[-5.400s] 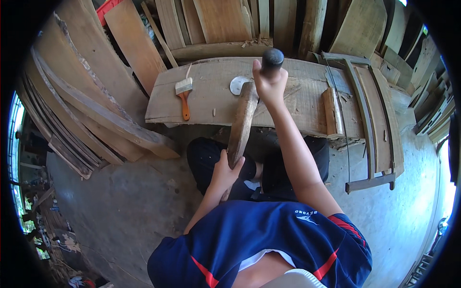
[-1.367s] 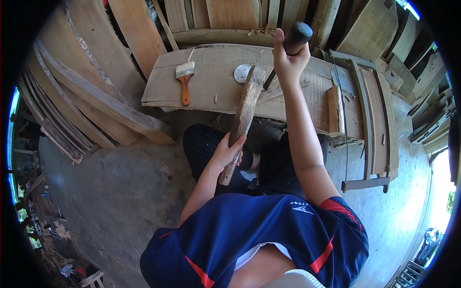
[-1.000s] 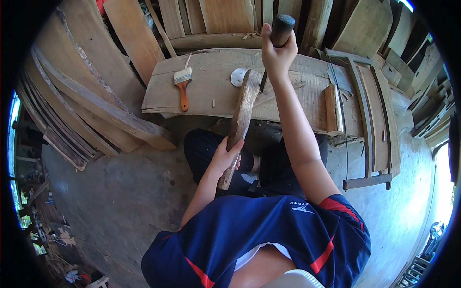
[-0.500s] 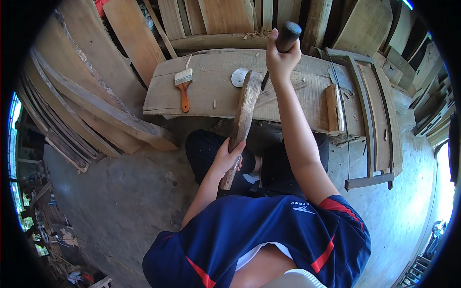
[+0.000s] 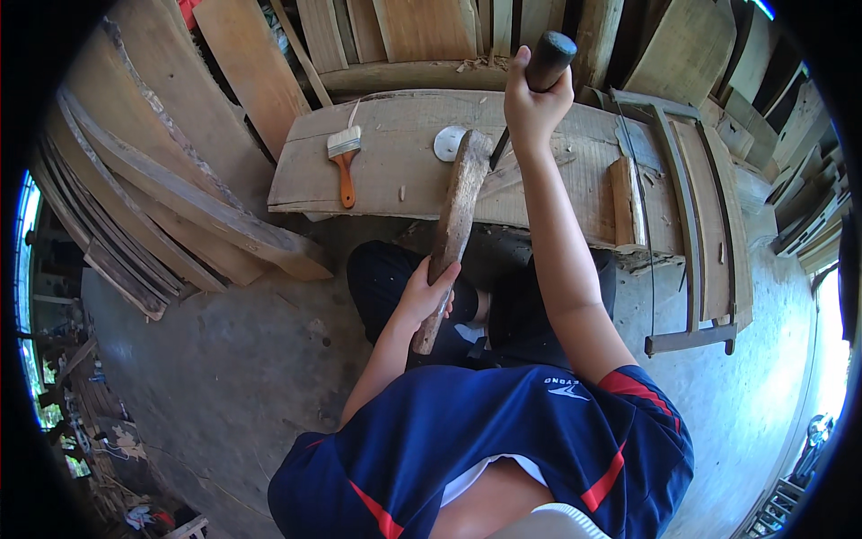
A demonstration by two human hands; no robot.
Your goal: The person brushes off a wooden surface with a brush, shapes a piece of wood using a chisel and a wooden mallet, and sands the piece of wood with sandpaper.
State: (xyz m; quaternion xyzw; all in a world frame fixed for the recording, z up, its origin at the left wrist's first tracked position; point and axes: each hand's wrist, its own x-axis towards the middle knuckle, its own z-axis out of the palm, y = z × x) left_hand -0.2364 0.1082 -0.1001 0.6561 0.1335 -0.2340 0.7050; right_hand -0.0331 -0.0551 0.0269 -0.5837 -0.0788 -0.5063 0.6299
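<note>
Fingers wrapped round its lower part, my left hand (image 5: 427, 292) holds a long, rough wooden bar (image 5: 460, 199). The bar slants up over the front edge of a thick plank bench (image 5: 395, 166). My right hand (image 5: 539, 110) is raised above the bench and closed round the dark, thick handle of a chisel (image 5: 551, 59). Its narrow dark blade runs down beside the bar's upper end; the hand partly hides it, and whether the tip touches the bar I cannot tell. Just behind that end lies a round white disc (image 5: 448, 144).
A paintbrush (image 5: 345, 171) with an orange handle lies on the bench's left. To the right are a short wood block (image 5: 626, 205) and a frame saw (image 5: 687, 225) projecting past the front edge. Curved boards (image 5: 180, 193) lean at the left, more planks (image 5: 426, 31) behind.
My right hand has shifted slightly up and to the right, tilting the chisel's handle further right. The wooden bar and my left hand have barely moved.
</note>
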